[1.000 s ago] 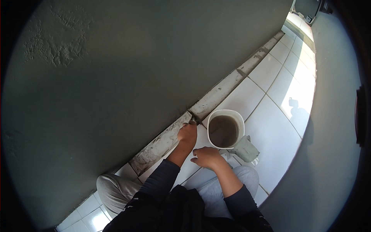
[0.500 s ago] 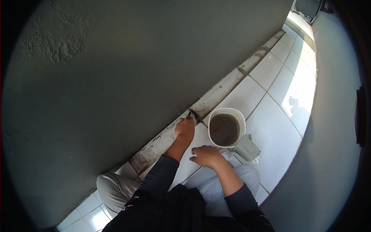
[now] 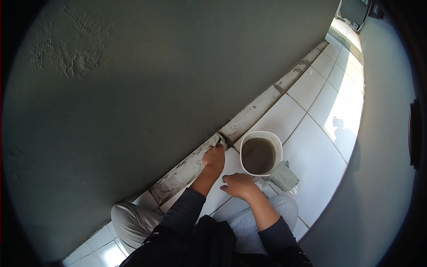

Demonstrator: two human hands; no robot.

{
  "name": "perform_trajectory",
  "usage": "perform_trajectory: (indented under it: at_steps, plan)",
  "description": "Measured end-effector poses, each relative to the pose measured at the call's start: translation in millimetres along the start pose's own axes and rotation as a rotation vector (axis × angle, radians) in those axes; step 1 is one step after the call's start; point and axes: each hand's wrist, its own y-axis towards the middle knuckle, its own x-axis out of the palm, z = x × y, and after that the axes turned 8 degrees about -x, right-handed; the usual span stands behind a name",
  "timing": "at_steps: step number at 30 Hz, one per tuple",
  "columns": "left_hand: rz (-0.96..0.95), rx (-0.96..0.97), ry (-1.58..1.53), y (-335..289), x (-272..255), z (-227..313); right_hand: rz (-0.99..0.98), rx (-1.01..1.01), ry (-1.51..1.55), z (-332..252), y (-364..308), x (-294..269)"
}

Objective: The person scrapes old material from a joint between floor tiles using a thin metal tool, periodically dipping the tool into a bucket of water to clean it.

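Observation:
My left hand (image 3: 214, 159) is closed against the worn white baseboard strip (image 3: 178, 173) at the foot of the grey wall, close to a dark gap between two pieces. A small dark tip shows at its fingers; what it belongs to is hidden. My right hand (image 3: 240, 186) hangs just above the white floor tiles with thumb and forefinger apart, and nothing shows in it. Just beyond it stands a white bucket (image 3: 281, 153) holding murky brown water (image 3: 258, 156). A grey cloth (image 3: 283, 176) lies against the bucket's near right side.
The dark grey wall (image 3: 147, 102) rises along the left, with blistered paint at upper left. White floor tiles (image 3: 316, 142) run in a narrow passage toward a sunlit far end. A second grey wall (image 3: 382, 155) bounds the right. My bent knees (image 3: 133, 222) flank my arms.
The view has shifted slightly, so the bucket and baseboard sit a little lower. My left hand has drawn slightly back toward me along the baseboard. My right hand stays beside the bucket.

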Motion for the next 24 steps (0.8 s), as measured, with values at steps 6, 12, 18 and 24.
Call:
perform_trajectory:
  at_steps: [6,12,18,24]
  plan:
    - [-0.008,0.022,0.010,6.0,-11.2,-5.4,-0.057,-0.007,0.022,-3.3,1.0,-3.9]
    - [-0.013,0.092,0.067,9.1,-9.5,-18.0,-0.014,-0.012,-0.018,5.7,5.2,3.9]
    - [-0.050,0.170,-0.009,-15.9,9.8,-50.3,-0.020,-0.027,-0.008,4.9,6.4,4.2]
    - [-0.107,0.122,-0.276,-23.4,12.6,-65.7,-0.003,-0.028,-0.008,5.4,6.6,7.2]
